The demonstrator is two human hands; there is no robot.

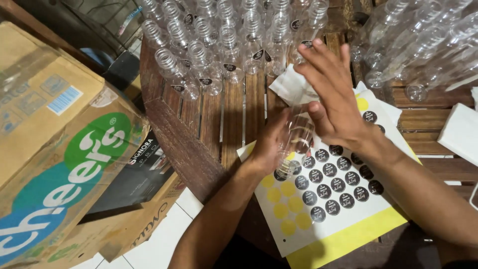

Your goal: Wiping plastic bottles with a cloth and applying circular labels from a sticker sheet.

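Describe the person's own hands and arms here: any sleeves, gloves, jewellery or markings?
Both arms are bare to the frame edge: no sleeves show. The left hand and right hand wear no gloves, and no rings, watch, bracelets or markings are visible. Fingernails look short and unpainted.

My head camera looked steeply down, close over my hands (308,119), table (199,129) stretching toward twelve o'clock.

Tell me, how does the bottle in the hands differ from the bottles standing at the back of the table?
The held bottle lies tilted between the left hand and right hand, over the sticker sheet; the back bottles stand upright on the wooden table. The held one is alone; the back ones are crowded in rows. Many back bottles show a round black sticker; none can be made out on the held one. All are clear plastic and uncapped.
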